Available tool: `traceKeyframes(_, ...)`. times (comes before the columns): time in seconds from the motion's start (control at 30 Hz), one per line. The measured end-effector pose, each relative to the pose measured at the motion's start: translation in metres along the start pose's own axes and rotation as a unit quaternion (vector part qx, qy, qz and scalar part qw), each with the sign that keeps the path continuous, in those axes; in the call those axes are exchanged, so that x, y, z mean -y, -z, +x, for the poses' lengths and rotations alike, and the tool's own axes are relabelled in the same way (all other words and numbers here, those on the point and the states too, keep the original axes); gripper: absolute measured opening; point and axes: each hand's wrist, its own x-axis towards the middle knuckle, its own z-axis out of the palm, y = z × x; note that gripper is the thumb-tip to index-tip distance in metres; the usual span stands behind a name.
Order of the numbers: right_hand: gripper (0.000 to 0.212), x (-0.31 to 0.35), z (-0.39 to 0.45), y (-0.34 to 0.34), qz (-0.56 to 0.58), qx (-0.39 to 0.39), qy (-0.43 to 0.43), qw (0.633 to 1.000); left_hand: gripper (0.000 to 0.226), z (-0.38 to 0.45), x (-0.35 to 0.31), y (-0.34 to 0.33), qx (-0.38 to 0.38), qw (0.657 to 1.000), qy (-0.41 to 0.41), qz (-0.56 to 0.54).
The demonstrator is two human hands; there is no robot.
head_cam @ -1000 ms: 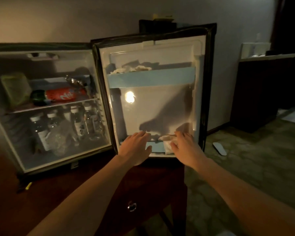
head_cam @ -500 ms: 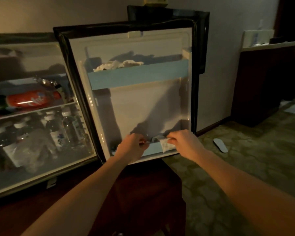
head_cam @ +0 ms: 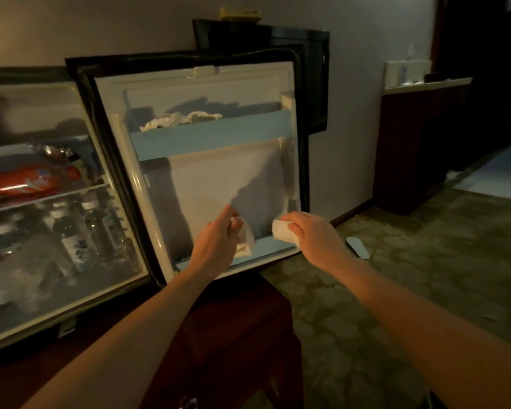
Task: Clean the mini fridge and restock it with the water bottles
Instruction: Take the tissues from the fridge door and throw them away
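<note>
You're on the cleaning step: left hand [head_cam: 219, 240] and right hand [head_cam: 313, 234] each clamped on a tissue at the door's [head_cam: 219, 178] lower shelf [head_cam: 266, 246]; bottles [head_cam: 80, 231] sit inside the fridge; next, wipe that shelf

Mini fridge [head_cam: 71, 202] open, door [head_cam: 207, 172] swung wide
Water bottles [head_cam: 80, 231] upright on its lower shelf, white-capped

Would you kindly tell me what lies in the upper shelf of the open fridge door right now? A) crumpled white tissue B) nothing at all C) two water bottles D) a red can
A: crumpled white tissue sits in the upper door shelf, while the water bottles stand inside the fridge compartment.
</note>
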Motion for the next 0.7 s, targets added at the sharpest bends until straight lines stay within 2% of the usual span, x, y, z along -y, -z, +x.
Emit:
traceKeyframes(0.1,0.031,-0.009,-0.026,0.018,-0.003,0.003,-0.042,0.999,0.009,-0.007,-0.021,-0.009,-0.007,1.000,-0.010,-0.012)
traceKeyframes(0.2,0.028,-0.026,-0.059,0.034,0.008,0.014,-0.099,0.995,0.012,-0.019,-0.043,-0.035,0.029,0.999,-0.036,-0.023)
traceKeyframes(0.37,0.027,-0.070,-0.126,0.053,0.019,0.037,-0.196,0.980,0.019,-0.046,-0.081,-0.109,0.170,0.983,-0.014,-0.065)
traceKeyframes(0.57,0.029,-0.148,-0.216,0.075,0.010,0.045,-0.330,0.943,0.021,-0.070,-0.135,-0.217,0.313,0.940,0.011,-0.133)
traceKeyframes(0.7,0.035,-0.201,-0.274,0.080,-0.008,0.053,-0.402,0.914,0.020,-0.085,-0.161,-0.289,0.389,0.911,0.025,-0.135)
